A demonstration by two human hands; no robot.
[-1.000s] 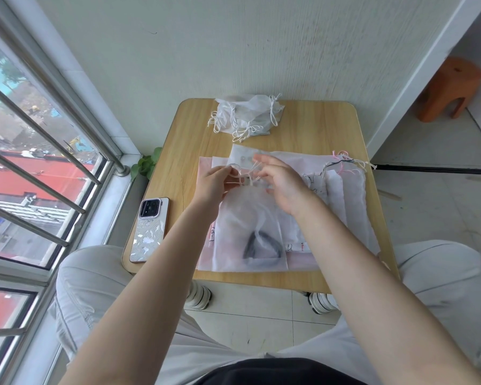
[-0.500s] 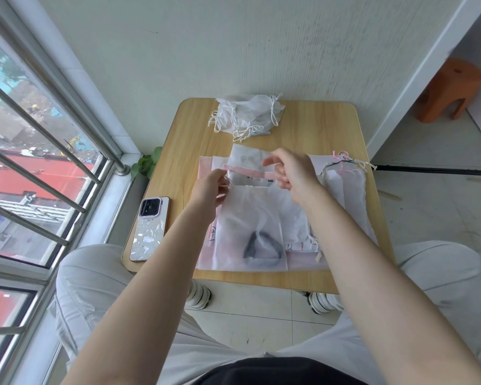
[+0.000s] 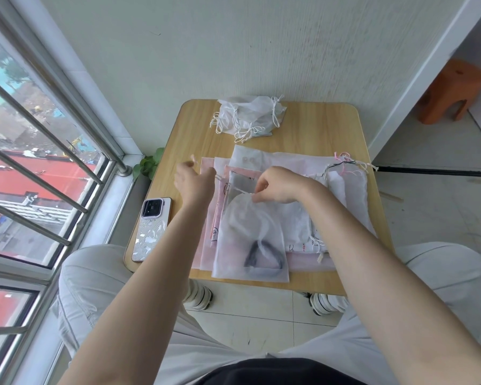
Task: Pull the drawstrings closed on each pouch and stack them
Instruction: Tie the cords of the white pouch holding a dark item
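A translucent white pouch with a dark object inside lies on top of a spread of flat pink and white pouches on the small wooden table. My right hand pinches the gathered mouth of that pouch. My left hand, out to the left, holds the white drawstring, which runs taut toward the pouch mouth. A pile of closed white pouches with dangling cords sits at the table's far edge.
A phone in a patterned case lies at the table's left edge. More pouches with pink and dark cords lie on the right. A window with metal bars runs along the left; an orange stool stands far right.
My left hand has moved left, drawing the string out, and my right hand has come down onto the pouch mouth, which has gathered narrower.
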